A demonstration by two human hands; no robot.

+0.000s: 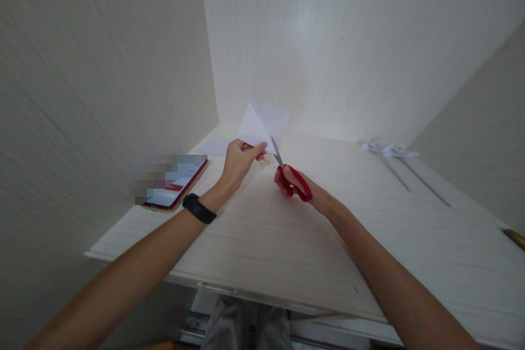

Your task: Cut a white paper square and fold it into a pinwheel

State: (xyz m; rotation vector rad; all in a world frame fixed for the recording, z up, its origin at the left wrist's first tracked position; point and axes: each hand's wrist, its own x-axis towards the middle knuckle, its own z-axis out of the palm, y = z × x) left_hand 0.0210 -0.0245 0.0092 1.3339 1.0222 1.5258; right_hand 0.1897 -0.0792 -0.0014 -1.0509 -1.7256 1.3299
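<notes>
My left hand [241,159] pinches the lower edge of a folded sheet of white paper [262,123], held up off the table with a diagonal crease across it. In my right hand [289,180] is a pair of scissors [301,185] with red handles. Their blades point up and away from me, parted, at the paper's lower right corner; whether they are cutting into it I cannot tell. On the table below the paper, between my hands, lie some small pale brown bits [267,163].
A phone [176,186] with its screen lit leans at the left wall. Flat white paper [213,146] lies behind my left hand. Two white paper pinwheels [389,150] on sticks rest at the back right. Walls enclose the white table [254,251]; a dark yellowish object shows at the right edge.
</notes>
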